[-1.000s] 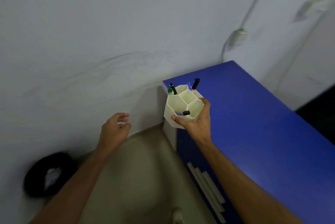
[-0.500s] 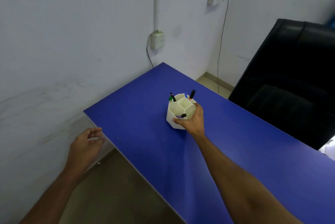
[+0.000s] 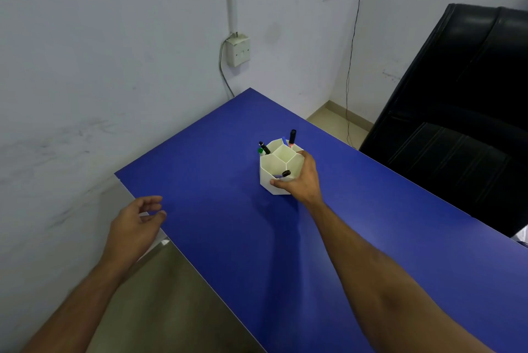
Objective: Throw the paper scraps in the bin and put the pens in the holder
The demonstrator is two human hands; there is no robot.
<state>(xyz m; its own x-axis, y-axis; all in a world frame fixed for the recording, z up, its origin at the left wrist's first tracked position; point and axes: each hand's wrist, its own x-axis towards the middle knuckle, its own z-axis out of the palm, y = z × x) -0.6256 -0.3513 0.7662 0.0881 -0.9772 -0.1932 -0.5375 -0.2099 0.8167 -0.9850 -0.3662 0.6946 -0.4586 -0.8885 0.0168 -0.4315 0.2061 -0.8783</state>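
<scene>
From my head camera, the holder (image 3: 275, 172) stands upright on the blue desk (image 3: 217, 181), well in from every edge. Bare desktop runs all around it: toward the near-left corner, toward the far corner by the wall, and down the long stretch to my right. Beyond the holder, across the desk's far edge, sits a black chair (image 3: 457, 112). Left of the holder the desk ends in a straight edge over the floor.

My right hand (image 3: 300, 178) is clamped on the holder's near right side, thumb across its front face, fingers wrapped round the far side, arm stretched straight out over the desk. Pens (image 3: 292, 136) stick up from the holder's back cells, with a green-capped one (image 3: 260, 151) at its left rear, and one dark pen (image 3: 285, 173) lies tilted in the front cell just by my thumb.

My left hand (image 3: 137, 224) hangs at the desk's near-left corner, well left of the holder, fingers loosely curled and spread, gripping nothing.
</scene>
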